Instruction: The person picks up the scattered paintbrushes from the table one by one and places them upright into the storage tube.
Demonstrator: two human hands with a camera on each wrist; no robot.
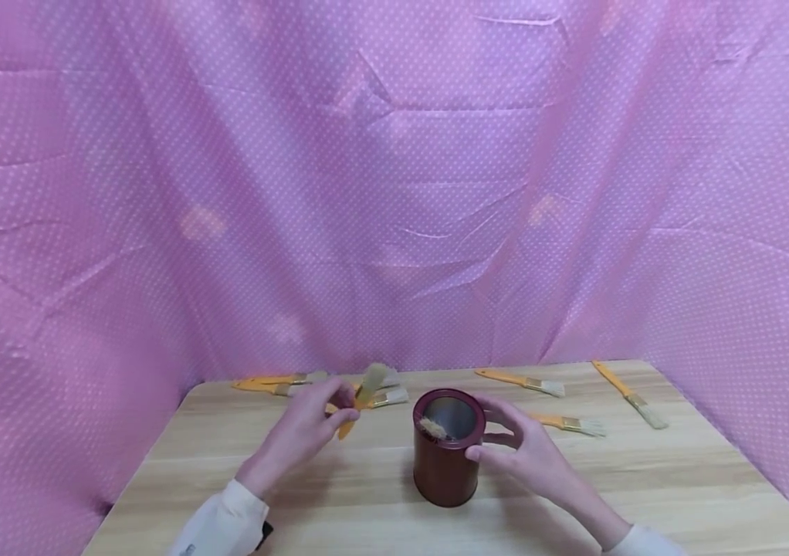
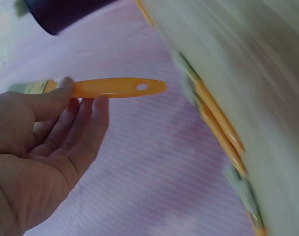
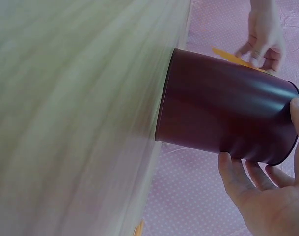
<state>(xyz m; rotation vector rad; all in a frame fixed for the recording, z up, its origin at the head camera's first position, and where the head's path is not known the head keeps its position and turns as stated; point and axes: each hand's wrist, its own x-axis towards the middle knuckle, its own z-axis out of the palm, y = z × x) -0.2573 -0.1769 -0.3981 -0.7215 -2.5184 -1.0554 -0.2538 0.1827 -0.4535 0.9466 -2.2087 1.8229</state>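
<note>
A dark red, open-topped can (image 1: 445,472) stands upright on the wooden table. My right hand (image 1: 525,450) holds it from the right near the rim, with the thumb and fingers (image 3: 232,174) on its wall. Bristles of a paintbrush (image 1: 434,428) show inside the can's mouth; the rest of that brush is hidden. Left of the can, my left hand (image 1: 306,425) pinches another paintbrush (image 2: 120,87) above the table. Its orange handle points down and its pale bristles (image 1: 372,378) point up, apart from the can.
Several orange-handled paintbrushes lie on the table (image 1: 339,471): a group (image 1: 272,384) at the back left, partly behind my left hand, and others (image 1: 521,381) at the back right. One brush (image 1: 631,395) lies near the right corner. Pink dotted cloth (image 1: 394,193) hangs around the table.
</note>
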